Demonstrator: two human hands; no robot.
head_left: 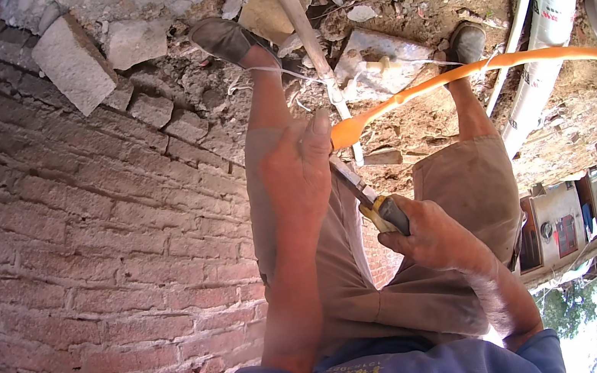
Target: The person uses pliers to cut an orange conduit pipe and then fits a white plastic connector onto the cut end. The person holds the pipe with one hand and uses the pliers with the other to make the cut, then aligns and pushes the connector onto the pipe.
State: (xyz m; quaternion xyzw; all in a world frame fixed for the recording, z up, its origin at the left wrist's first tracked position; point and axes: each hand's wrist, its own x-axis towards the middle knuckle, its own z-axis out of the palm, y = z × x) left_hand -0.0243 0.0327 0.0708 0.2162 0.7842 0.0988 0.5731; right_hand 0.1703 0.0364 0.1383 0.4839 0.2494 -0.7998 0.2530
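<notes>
My left hand (297,167) is closed around the end of an orange hose (437,81), with the thumb pointing away from me. Beyond the thumb the hose looks wide and flattened, then narrows and arcs off to the right. Lower and to the right, my right hand (433,236) grips a utility knife (389,213) by its dark and yellow handle. Its grey metal part slants up toward the left hand, just below the hose end. Whether the tip touches the hose is hidden by my left fingers.
A brick wall (120,283) rises close on the left. Broken slabs (74,65) and rubble cover the ground ahead. A wooden pole (298,20) leans between my feet. Large white pipes (547,18) lie along the right, and a thin white cord (403,61) crosses the rubble.
</notes>
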